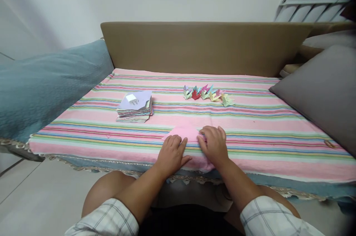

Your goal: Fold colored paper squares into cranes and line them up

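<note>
A pink sheet of paper, apparently folded to a triangle, lies on the striped cloth in front of me. My left hand rests palm down at its near left edge, fingertips on the paper and thumb spread away. At the right corner, the thumb and curled fingers of my right hand close on the paper. That corner is partly hidden by my fingers. Beyond the paper stand several small folded paper cranes in mixed colours. To the left is a stack of paper sheets with a white plug adapter on top.
The striped cloth covers a sofa seat with a brown backrest. A blue covered armrest rises at the left, and a grey cushion leans at the right. A small brown ring-like thing lies near that cushion.
</note>
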{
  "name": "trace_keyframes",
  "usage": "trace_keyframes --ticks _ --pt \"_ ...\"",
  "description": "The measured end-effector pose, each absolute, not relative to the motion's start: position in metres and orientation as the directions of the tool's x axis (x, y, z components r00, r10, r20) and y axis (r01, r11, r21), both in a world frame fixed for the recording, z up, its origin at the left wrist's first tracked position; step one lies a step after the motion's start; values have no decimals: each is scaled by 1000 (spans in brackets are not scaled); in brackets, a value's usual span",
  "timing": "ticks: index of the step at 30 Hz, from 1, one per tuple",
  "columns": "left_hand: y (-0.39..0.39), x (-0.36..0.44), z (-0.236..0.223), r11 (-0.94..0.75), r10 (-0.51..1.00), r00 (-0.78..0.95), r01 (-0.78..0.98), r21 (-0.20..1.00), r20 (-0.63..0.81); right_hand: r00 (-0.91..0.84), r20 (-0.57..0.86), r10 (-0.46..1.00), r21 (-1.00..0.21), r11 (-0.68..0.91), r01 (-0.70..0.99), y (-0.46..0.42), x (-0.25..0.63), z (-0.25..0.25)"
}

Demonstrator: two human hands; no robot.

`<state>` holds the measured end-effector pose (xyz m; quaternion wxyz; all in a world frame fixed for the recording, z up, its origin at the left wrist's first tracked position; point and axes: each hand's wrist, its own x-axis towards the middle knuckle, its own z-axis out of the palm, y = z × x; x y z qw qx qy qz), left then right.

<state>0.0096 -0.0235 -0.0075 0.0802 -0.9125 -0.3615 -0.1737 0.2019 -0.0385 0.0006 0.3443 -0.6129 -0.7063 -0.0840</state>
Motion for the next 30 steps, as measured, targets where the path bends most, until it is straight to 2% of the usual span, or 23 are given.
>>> trace_keyframes --ticks 3,5,17,26,30 --pt "-23 9 -10 -731 626 667 682 7 405 -310 618 723 -189 519 834 -53 180 -5" --pt "-22 9 -11 -737 620 659 676 28 426 -389 593 705 -170 582 795 -59 170 -12" --pt "-22 9 -5 -732 625 673 681 -4 395 -259 579 773 -194 439 878 -62 189 -16" --pt "-22 9 -4 -728 644 667 685 33 375 -59 485 872 -286 222 932 -63 215 -7" --pt "-23 9 -3 -724 646 666 689 24 373 -60 543 838 -240 223 945 -64 207 -5"
